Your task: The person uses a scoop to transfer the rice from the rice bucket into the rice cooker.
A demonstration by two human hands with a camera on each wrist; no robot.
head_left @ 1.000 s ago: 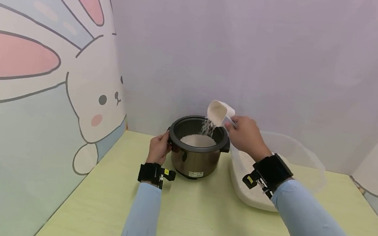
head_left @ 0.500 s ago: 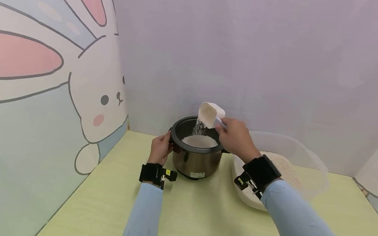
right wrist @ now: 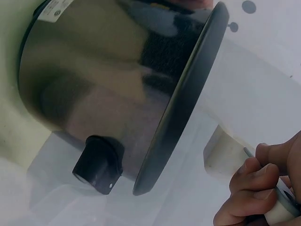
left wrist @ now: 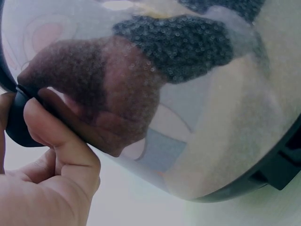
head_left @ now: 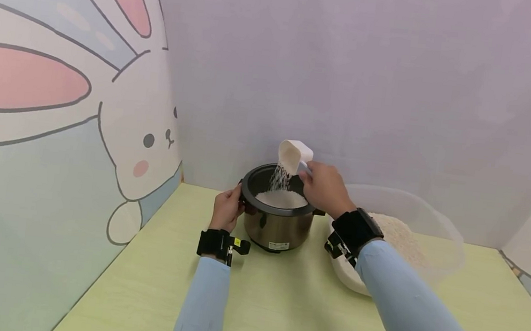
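A dark metallic rice cooker (head_left: pixel 278 229) with a black rim stands on the table, white rice (head_left: pixel 282 198) heaped inside. My left hand (head_left: pixel 227 207) grips its black side handle (left wrist: pixel 21 120), thumb on top in the left wrist view. Above the opening, my right hand (head_left: pixel 328 190) holds a white measuring scoop (head_left: pixel 298 155) by its handle. The scoop is tipped to the left, and grains stream from it into the cooker. The right wrist view shows the fingers (right wrist: pixel 254 186) curled round the scoop's handle, with the cooker's other handle (right wrist: pixel 99 165) at lower left.
To the right of the cooker sits a translucent plastic bin (head_left: pixel 451 244) with more rice (head_left: pixel 399 236), partly behind my right forearm. A pale wall (head_left: pixel 236 76) rises behind the light green table (head_left: pixel 270 306). A rabbit-print wall (head_left: pixel 138 174) borders the left.
The right hand has carried the tipped scoop left, further over the cooker, as rice keeps falling. More of the rice in the bin shows. The left hand stays on the handle.
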